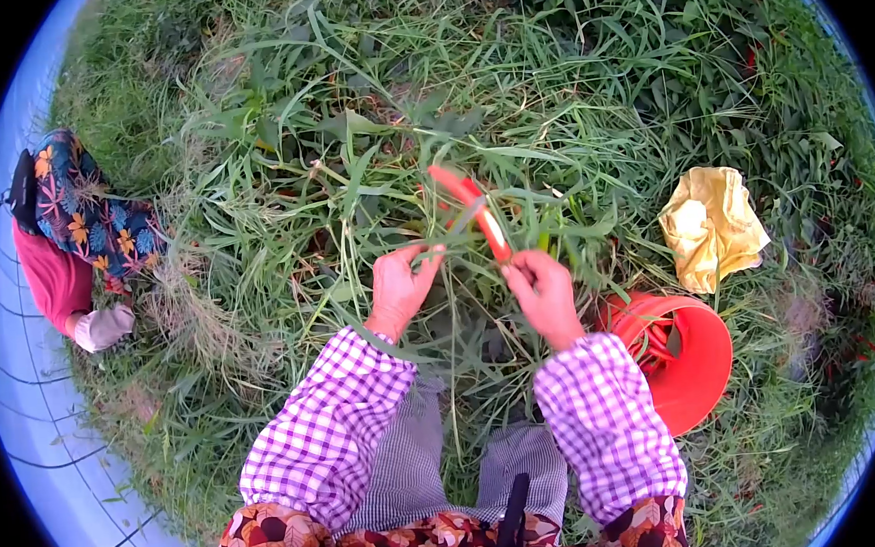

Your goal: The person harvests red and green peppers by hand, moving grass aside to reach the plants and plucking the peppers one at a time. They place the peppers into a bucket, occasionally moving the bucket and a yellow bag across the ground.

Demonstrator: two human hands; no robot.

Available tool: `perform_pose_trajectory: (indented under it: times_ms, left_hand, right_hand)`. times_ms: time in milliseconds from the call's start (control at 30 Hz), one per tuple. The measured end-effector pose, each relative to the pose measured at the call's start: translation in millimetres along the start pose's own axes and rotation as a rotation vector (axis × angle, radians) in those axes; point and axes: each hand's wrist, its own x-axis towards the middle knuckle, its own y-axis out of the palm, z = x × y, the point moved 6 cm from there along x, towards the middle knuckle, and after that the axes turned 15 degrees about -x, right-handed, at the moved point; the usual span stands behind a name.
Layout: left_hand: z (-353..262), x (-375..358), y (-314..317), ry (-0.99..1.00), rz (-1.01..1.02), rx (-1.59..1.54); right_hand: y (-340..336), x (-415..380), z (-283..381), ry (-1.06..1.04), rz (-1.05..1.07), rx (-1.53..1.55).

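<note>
Long red peppers (474,209) hang among green stems and grass in front of me. My right hand (545,292) pinches the lower tip of one of them between thumb and fingers. To its left, my left hand (404,284) has thumb and index finger close together at a thin green stem or blade; whether it grips the stem is hard to tell. Beside my right forearm a red bucket (698,363) lies tilted, its opening facing me, with several red peppers (657,345) inside.
A crumpled yellow bag (713,229) lies on the grass beyond the bucket. At the far left another person (56,262) bends over the plants, wearing a light glove. Dense grass and leafy plants (584,54) cover the ground, with red peppers showing at the right.
</note>
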Motion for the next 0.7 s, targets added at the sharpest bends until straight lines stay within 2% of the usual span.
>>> perform_pose_trajectory:
  times_ms: [67, 100, 133, 200, 233, 333, 400, 433, 467, 533, 633, 700]
  left_hand:
    - [-6.5, -1.9, -0.7, -0.171, 0.012, 0.043]
    - [-10.2, -3.1, -1.2, -0.193, 0.000, 0.078]
    - [-5.2, -4.4, -2.5, -0.143, -0.025, 0.042]
    - [11.9, -5.3, -3.1, -0.038, -0.074, -0.032]
    - [7.5, -6.2, -2.1, 0.042, -0.077, -0.001]
    - [2.4, -9.6, -7.1, 0.010, -0.086, -0.022]
    - [8.9, -11.0, -7.9, -0.007, -0.062, -0.027]
    - [11.0, -11.8, -7.9, 0.006, -0.050, 0.000]
    - [12.1, -12.9, -7.4, 0.018, -0.039, 0.025]
    - [9.8, -16.3, -7.7, 0.053, -0.033, 0.029]
    - [15.8, -18.2, -7.5, 0.014, 0.004, 0.013]
    - [18.4, -19.5, -7.7, 0.019, 0.007, 0.019]
  right_hand:
    - [-2.4, -21.2, 3.9, -0.030, 0.052, 0.140]
    - [-16.2, -28.9, 10.1, 0.050, 0.046, 0.274]
    - [-35.2, -38.9, 18.8, 0.130, 0.041, 0.407]
    - [-80.3, -61.9, 7.6, 0.210, -0.012, 0.424]
    - [-110.0, -78.6, 1.7, 0.231, -0.082, 0.324]
    - [-183.2, -139.1, -39.7, 0.266, -0.315, 0.130]
    - [-226.2, -180.3, -78.7, 0.375, -0.319, -0.060]
    - [-238.2, -193.3, -91.7, 0.348, -0.341, -0.138]
    - [-246.8, -209.3, -110.8, 0.429, -0.287, -0.171]
    - [-249.7, -230.6, -148.5, 0.625, 0.037, -0.427]
    - [-234.0, -197.0, -128.5, 0.391, 0.111, -1.024]
    - [-205.1, -127.6, -80.1, 0.123, -0.083, -0.800]
